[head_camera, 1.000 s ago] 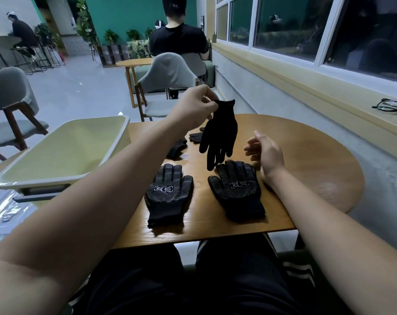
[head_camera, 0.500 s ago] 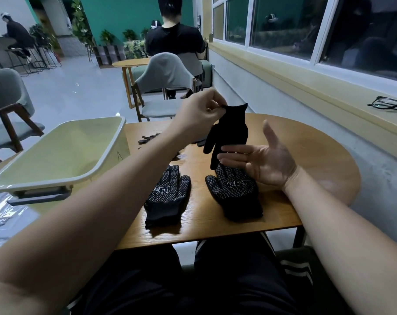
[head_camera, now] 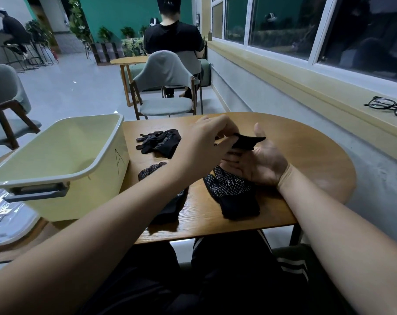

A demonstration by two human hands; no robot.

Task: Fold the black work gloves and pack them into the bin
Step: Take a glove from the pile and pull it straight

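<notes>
The black glove [head_camera: 249, 141] lies with its long axis left to right above the desk [head_camera: 306, 155], visible end pointing right, pinched by the left hand [head_camera: 206, 142] over the flat, palm-up right hand [head_camera: 258, 165].

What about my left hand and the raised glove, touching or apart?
Touching. The head view shows the left hand pinching the raised glove by its edge, above the open right hand.
</notes>
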